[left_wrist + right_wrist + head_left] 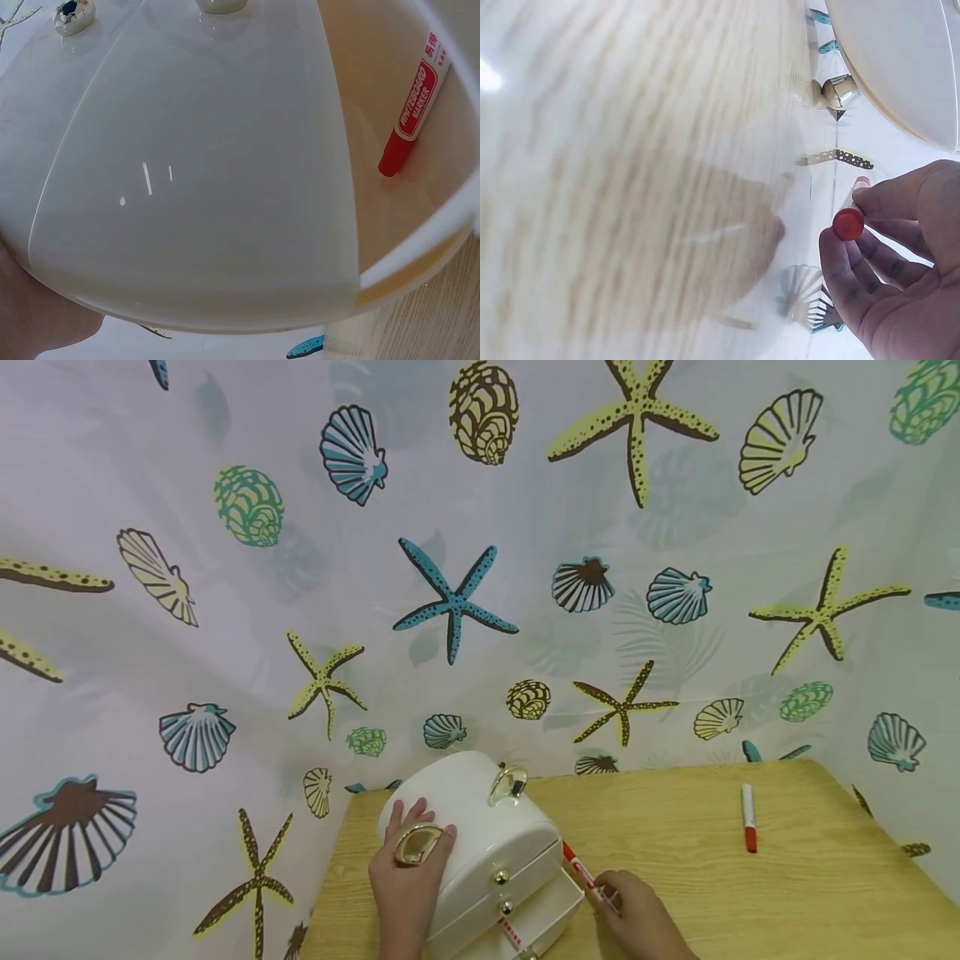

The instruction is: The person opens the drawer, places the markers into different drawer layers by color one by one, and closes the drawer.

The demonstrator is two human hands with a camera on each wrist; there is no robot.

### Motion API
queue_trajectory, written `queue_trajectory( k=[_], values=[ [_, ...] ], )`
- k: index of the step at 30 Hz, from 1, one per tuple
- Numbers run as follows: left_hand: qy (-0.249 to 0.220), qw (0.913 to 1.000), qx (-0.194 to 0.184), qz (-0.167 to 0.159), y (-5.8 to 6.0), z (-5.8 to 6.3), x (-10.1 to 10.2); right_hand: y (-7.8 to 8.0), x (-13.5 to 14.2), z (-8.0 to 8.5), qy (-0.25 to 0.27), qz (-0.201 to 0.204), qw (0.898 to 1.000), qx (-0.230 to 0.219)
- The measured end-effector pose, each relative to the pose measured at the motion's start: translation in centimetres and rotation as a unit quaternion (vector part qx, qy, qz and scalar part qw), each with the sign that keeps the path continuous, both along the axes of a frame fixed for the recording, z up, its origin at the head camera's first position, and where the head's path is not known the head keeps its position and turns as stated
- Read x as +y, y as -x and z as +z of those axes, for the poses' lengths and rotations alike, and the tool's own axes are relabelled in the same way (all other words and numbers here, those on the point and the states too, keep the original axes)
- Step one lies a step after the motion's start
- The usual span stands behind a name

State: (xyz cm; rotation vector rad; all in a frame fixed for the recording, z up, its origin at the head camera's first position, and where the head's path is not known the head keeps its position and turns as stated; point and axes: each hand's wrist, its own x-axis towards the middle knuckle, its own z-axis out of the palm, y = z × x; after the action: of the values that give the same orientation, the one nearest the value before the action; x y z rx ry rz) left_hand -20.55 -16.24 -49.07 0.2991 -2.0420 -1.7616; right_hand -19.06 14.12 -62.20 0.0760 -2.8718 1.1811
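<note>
Marker [583, 870]: pinched in right hand [637, 914], tip at the open drawer [551, 914].
Box [480, 835]: white, on table [787, 893], near edge.
Left hand [405, 881]: flat on box top, fingers straight.
Second marker [748, 817]: lies apart, far right.

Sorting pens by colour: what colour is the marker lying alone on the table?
White barrel with a red cap: the marker, clearest in the head view.

A light wood-grain table [787, 893] is seen here, pushed up against a seashell-print curtain. A white jewellery-style box [480, 852] with gold knobs is parked on its left part, its bottom drawer [536, 918] pulled out. Well off to the right, a red-capped marker [748, 817] is laid flat on the wood.
</note>
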Motion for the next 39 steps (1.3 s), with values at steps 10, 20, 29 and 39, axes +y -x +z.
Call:
queue_trajectory(
  k=[10, 20, 29, 39],
  values=[
    [0.0, 0.9999, 0.013, -0.003, 0.0, 0.0, -0.1, -0.5, 0.1, 0.7, 0.01, -0.001, 1.0, 0.021],
    [0.01, 0.9999, -0.004, 0.002, -0.1, 0.3, 0.0, -1.0, 0.0, 1.3, 0.057, -0.029, 0.998, -0.013],
    [0.009, 0.9999, -0.009, 0.0, -0.1, 0.2, 0.0, -1.1, 0.2, 2.0, 0.064, -0.039, 0.997, -0.024],
    [0.007, 1.0, 0.0, 0.0, -0.1, 0.0, 0.0, -1.4, 0.0, 3.0, 0.078, -0.048, 0.996, -0.014]
  ],
)
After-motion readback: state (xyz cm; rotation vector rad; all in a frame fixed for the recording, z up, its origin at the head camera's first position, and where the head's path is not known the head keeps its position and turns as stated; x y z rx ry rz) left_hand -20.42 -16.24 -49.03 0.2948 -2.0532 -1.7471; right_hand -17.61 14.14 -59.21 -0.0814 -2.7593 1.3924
